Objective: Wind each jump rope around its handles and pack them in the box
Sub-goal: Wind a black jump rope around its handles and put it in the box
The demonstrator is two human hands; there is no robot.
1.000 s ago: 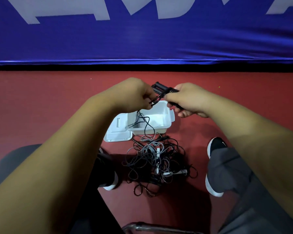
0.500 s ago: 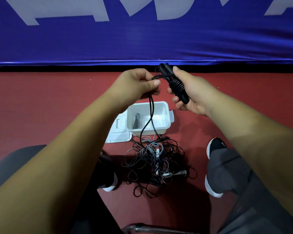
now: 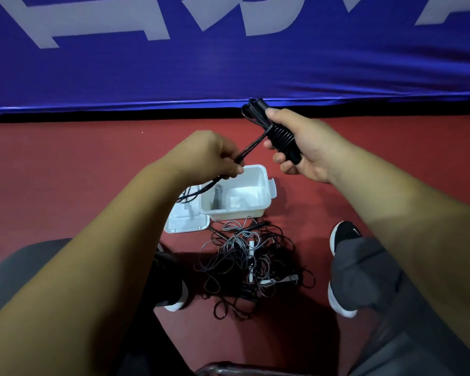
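The black jump rope (image 3: 258, 143) looked light and limp. Its thin cord (image 3: 251, 150) seemed to have no stiffness of its own, so it would likely loosen and slip off unless it was kept taut. Its smooth coating probably made it slippery too. The handles (image 3: 282, 143) were the rigid part and the sensible place to take hold. The cord was best pinched close to them, so that each turn would lie tight against the last.

The right hand (image 3: 310, 147) was closed around the two handles, which were held together as one bundle with the thumb lying up along them. The left hand (image 3: 209, 156) pinched the doubled cord between thumb and fingers and drew it in a straight line from the handles. The rope hung in the air above the box (image 3: 267, 191). Its loose end trailed from the left hand, down past the box's left rim towards the lid (image 3: 186, 226).

Several black turns already sat side by side round the middle of the handles, and a small loop stood up at their top end. The white box stood open on the red floor (image 3: 65, 172), between the person's feet and the floor's far edge under the blue banner (image 3: 228, 63). A grey wound bundle (image 3: 217, 198) stood in its left end. A tangled pile (image 3: 251, 263) of black and grey ropes lay just in front of it.
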